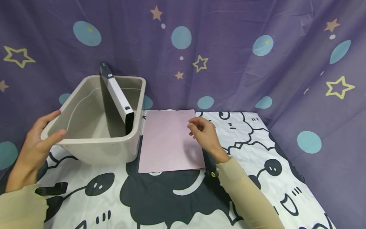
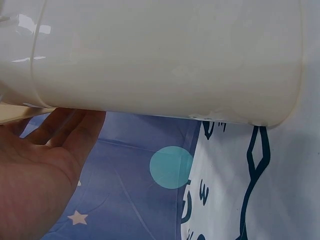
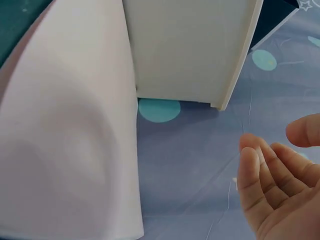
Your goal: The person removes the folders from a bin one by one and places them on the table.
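A beige plastic bin (image 1: 98, 148) stands at the left in the head view. My left hand (image 1: 35, 146) holds its left rim, thumb over the near corner and fingers along the outer side. Slanting inside the bin is a flat, dark, box-like object (image 1: 118, 97) with a white strip and black ends along its edge; its lower part is hidden. Right of the bin lies a flat pink sheet (image 1: 168, 140). Over the sheet's right edge hovers my right hand (image 1: 207, 136), fingers loosely bent, nothing between them, as the right wrist view also shows.
A white cloth (image 1: 94, 210) with black cartoon figures covers the table. Behind it hangs a purple curtain (image 1: 228, 79) with stars and blue dots, close to the bin's back. Dark material peeks out beside the pink sheet's right edge.
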`<state>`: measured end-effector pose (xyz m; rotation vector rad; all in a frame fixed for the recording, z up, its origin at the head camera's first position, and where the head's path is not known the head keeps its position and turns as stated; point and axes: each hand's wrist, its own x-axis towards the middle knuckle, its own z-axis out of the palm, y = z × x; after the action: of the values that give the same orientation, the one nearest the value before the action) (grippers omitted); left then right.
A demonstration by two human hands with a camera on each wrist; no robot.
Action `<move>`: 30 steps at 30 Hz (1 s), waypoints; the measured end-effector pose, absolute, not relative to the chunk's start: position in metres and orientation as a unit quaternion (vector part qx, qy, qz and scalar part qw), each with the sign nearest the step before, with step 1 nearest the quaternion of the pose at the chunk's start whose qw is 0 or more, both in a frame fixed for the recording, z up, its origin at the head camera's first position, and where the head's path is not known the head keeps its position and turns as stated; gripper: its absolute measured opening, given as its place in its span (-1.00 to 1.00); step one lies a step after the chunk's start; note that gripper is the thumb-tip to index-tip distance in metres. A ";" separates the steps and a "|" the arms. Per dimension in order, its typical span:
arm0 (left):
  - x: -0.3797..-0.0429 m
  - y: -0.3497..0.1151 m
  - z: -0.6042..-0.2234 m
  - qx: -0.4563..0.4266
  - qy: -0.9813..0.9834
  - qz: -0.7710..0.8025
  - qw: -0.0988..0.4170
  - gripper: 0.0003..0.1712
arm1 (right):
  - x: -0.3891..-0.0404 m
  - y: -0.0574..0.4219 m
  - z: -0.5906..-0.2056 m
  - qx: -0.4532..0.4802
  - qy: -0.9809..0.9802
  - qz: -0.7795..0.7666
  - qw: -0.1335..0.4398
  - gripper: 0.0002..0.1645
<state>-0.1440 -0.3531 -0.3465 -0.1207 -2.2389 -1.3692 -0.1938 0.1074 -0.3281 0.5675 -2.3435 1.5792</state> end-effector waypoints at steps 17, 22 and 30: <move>-0.143 -0.352 -0.344 -0.041 -0.825 -0.505 0.249 -0.18 | -0.207 0.092 -0.320 0.224 -0.815 0.521 0.119 -0.78; -0.144 -0.352 -0.344 -0.052 -0.818 -0.515 0.253 -0.18 | -0.220 0.091 -0.328 0.237 -0.814 0.518 0.115 -0.79; -0.144 -0.353 -0.346 -0.046 -0.821 -0.508 0.256 -0.20 | -0.221 0.082 -0.317 0.272 -0.803 0.517 0.119 -0.76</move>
<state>-0.1436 -0.3534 -0.3455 -0.1258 -2.2280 -1.3788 -0.2214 0.0817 -0.3170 0.7960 -2.3467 1.5131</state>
